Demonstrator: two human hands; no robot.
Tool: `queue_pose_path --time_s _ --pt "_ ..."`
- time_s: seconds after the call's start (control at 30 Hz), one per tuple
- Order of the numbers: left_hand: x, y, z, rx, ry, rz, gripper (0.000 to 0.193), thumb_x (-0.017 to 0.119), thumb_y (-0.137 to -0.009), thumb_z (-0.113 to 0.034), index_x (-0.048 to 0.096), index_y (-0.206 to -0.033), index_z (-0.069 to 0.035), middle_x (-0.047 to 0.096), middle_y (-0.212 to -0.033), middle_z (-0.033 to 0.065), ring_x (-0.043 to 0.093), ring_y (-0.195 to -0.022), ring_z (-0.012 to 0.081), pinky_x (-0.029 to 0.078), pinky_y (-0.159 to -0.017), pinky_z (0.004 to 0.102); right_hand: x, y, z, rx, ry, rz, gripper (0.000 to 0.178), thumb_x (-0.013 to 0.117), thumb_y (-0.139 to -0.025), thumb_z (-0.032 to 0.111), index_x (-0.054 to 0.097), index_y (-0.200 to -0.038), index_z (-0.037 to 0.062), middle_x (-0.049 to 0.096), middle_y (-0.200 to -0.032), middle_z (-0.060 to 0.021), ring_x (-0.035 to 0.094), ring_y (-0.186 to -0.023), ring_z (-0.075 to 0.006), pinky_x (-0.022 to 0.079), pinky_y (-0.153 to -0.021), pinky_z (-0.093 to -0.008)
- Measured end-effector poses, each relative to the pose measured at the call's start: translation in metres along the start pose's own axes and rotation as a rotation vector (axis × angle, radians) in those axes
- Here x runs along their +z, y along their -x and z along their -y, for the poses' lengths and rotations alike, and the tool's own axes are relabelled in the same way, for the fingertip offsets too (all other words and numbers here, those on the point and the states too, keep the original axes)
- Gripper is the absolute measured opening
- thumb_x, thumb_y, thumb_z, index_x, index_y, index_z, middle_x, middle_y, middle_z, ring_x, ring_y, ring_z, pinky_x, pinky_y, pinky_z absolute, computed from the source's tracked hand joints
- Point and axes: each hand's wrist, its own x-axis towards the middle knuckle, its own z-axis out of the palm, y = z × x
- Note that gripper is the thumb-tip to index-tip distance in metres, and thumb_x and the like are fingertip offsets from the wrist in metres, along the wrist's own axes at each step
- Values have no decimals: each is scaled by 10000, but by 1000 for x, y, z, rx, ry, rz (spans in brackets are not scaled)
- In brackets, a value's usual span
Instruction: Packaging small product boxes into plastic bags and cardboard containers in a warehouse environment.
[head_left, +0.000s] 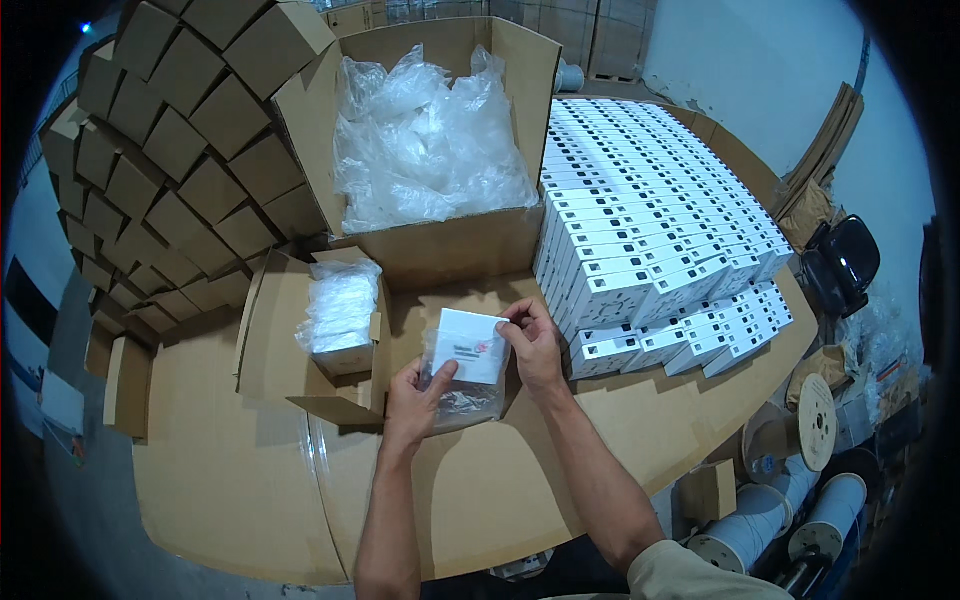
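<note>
Between my two hands is a flat white box (467, 347) with small print on its face, partly inside a clear plastic bag (462, 403). My left hand (412, 404) grips the box and bag at the lower left, thumb on the front. The fingers of my right hand (533, 344) pinch the box's upper right corner. Just left of them stands an open brown carton (345, 408) holding several bagged white boxes (340, 305). Behind it, a large open carton (430, 243) is heaped with clear plastic bags (430, 140).
Many white boxes (640, 240) are stacked in rows on the right of the cardboard-covered table (230, 480). Brown cartons (200, 140) pile high at the left. Cable spools (815, 422) and a black chair (840, 262) stand on the floor at the right.
</note>
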Motion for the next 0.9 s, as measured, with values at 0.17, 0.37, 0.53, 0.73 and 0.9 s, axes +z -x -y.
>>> queue_pose_path --time_s 0.17,0.37,0.53,0.73,0.9 --pt "8 -12 17 136 123 -247 300 706 -967 -259 682 -1093 12 707 -954 49 619 -841 96 502 -771 279 10 3 6 134 -136 -25 227 688 -930 96 576 -1113 22 640 -996 -39 612 -911 -107 492 -786 -249" --pt "14 -22 17 147 176 -243 310 693 -977 -271 678 -1105 12 699 -958 49 616 -857 105 497 -796 285 2 6 3 317 55 227 314 649 -986 165 609 -1225 -35 689 -1082 -63 630 -961 -103 506 -827 -261" --pt "17 -20 6 150 54 -216 329 686 -981 -283 673 -1130 10 697 -985 47 613 -880 105 497 -807 289 0 4 -7 267 -67 153 280 610 -1015 159 622 -1218 -33 693 -1055 -45 620 -943 -79 502 -828 -250" --pt "17 -22 9 207 66 -241 325 676 -989 -268 666 -1147 16 697 -971 51 615 -881 106 496 -801 286 7 7 -11 240 -141 98 302 606 -1022 172 618 -1251 -25 689 -1062 -38 617 -937 -81 501 -833 -245" --pt "23 -20 8 275 80 -282 327 669 -994 -279 673 -1124 21 699 -957 50 615 -883 104 494 -798 280 11 11 -10 224 -169 70 281 595 -1031 191 663 -1193 -29 695 -1037 -38 621 -928 -89 512 -826 -252"
